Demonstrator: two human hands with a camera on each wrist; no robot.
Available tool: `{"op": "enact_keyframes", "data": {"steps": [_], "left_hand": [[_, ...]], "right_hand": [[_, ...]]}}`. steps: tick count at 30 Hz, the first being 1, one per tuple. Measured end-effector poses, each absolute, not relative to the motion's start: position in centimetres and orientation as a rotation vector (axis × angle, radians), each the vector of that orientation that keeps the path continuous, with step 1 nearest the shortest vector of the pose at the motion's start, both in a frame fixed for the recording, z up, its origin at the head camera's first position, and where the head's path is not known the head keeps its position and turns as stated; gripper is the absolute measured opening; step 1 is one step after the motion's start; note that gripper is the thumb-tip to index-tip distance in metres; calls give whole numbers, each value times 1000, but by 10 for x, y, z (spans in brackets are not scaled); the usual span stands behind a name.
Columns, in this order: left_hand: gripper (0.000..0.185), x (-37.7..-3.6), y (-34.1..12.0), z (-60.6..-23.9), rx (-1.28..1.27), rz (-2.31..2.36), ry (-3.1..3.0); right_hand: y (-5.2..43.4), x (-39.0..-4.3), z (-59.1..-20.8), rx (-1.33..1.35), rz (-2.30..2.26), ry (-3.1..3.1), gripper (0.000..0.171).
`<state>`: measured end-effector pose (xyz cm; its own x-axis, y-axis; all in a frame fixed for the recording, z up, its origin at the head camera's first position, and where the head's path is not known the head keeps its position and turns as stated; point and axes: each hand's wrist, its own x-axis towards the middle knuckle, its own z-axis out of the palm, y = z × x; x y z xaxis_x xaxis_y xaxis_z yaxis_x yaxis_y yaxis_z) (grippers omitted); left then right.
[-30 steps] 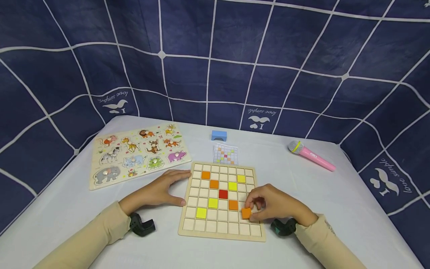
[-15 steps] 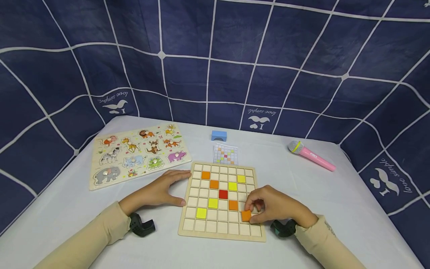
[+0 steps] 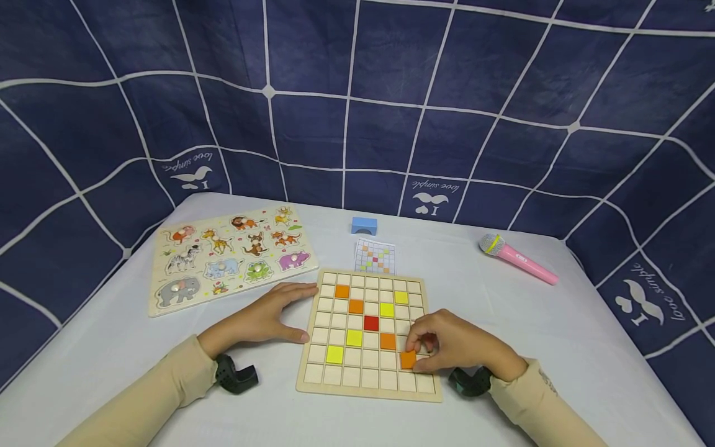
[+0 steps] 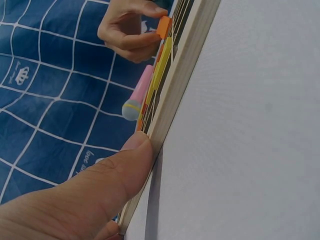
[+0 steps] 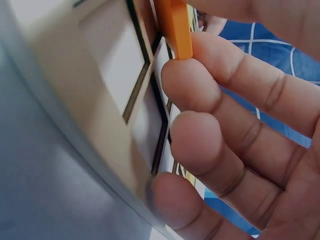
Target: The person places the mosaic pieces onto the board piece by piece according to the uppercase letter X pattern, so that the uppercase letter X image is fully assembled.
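A wooden grid board (image 3: 368,393) lies on the table with orange, yellow and red square tiles in some cells, forming two crossing diagonals. My right hand (image 3: 455,338) pinches an orange tile (image 3: 408,359) between thumb and index finger over a cell near the lower right. In the right wrist view that tile (image 5: 179,30) stands tilted, and the other fingertips are close to the board. My left hand (image 3: 259,316) rests at the left edge with fingers relaxed; its thumb (image 4: 115,175) touches the rim in the left wrist view.
Behind the board lies a printed pattern card (image 3: 375,256), with a blue arch block (image 3: 364,225) beyond. An animal puzzle board (image 3: 231,261) is at the back left, a pink toy microphone (image 3: 519,259) at the right. Dark blue gridded cloth (image 3: 391,112) hangs around the table.
The right hand has shifted the orange tile slightly toward the near side and left, lowering it over the cell. The left hand stays in place.
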<state>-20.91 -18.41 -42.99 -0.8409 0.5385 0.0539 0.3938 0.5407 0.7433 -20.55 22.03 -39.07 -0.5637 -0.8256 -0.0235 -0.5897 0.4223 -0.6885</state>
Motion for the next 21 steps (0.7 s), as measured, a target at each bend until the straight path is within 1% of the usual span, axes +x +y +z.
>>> {"op": "enact_keyframes", "data": {"steps": [21], "left_hand": [[94,-209,-185,-431,795,1176,2604]], "right_hand": [[215,-203,-392,-1206,-844,2366,25]]}}
